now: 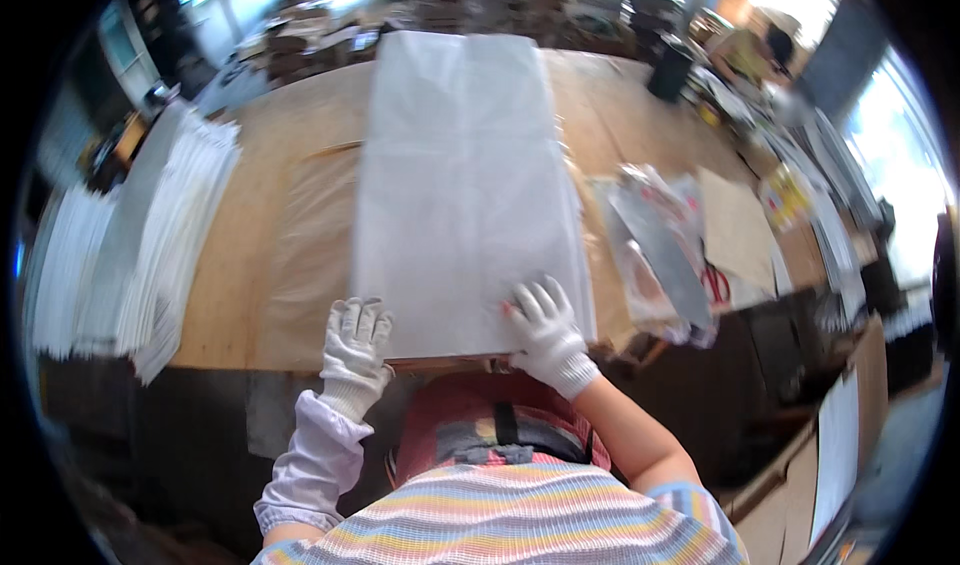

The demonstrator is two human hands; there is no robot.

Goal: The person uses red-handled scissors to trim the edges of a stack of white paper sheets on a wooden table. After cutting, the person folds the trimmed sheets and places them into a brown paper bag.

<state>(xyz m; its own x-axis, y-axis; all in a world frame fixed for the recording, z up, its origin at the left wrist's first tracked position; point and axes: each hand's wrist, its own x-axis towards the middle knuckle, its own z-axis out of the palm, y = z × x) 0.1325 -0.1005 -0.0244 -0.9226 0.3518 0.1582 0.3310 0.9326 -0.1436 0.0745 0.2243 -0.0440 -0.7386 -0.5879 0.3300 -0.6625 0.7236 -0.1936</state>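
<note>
A long white sheet stack (pixel 460 195), perhaps paper or woven sacks, lies lengthwise on the wooden table (pixel 230 265). A crease runs down its middle. My left hand (pixel 355 355), in a white knit glove, rests at the near left corner with fingers stretched forward. On the near right part of the stack, my right hand (pixel 547 335) lies flat in a matching glove, fingers a little apart. Neither hand grips anything. Beneath and beside the stack shows a brownish translucent sheet (pixel 310 255).
Thick folded white stacks (pixel 165 235) stand at the left table edge. On the right are a grey flat strip (pixel 660 250), red-handled scissors (pixel 715 283), plastic wrap and a tan paper piece (pixel 735 225). A dark bin (pixel 670 70) stands at the far right; another person (pixel 750 53) bends beyond it.
</note>
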